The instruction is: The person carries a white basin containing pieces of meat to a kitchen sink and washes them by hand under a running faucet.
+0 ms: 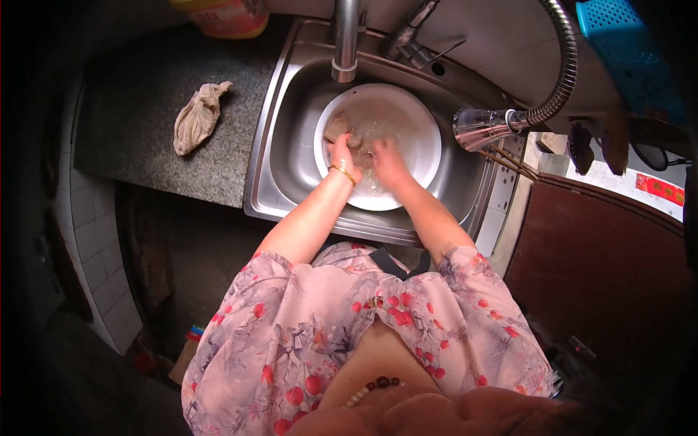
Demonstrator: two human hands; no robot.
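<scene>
A round white basin (pixel 422 163) with cloudy, bubbly water stands in the stainless steel sink (pixel 294 147). At its left side my left hand (pixel 343 158), with a gold bangle at the wrist, holds a beige wet cloth (pixel 338 128) between thumb and fingers; part of the cloth is under the water. My right hand (pixel 389 163) is blurred at the water, just right of the left one, and its fingertips are hard to make out. Whether it grips anything cannot be seen. A metal faucet spout (pixel 346 49) hangs over the basin's far rim.
A twisted beige cloth (pixel 199 120) lies on the grey stone counter (pixel 147 141) at left. A plastic tub (pixel 232 19) stands behind it. Right of the basin hang a flexible hose's spray head (pixel 482 129) and, farther back, a blue perforated basket (pixel 627 49). A lever faucet (pixel 414 46) stands behind the sink.
</scene>
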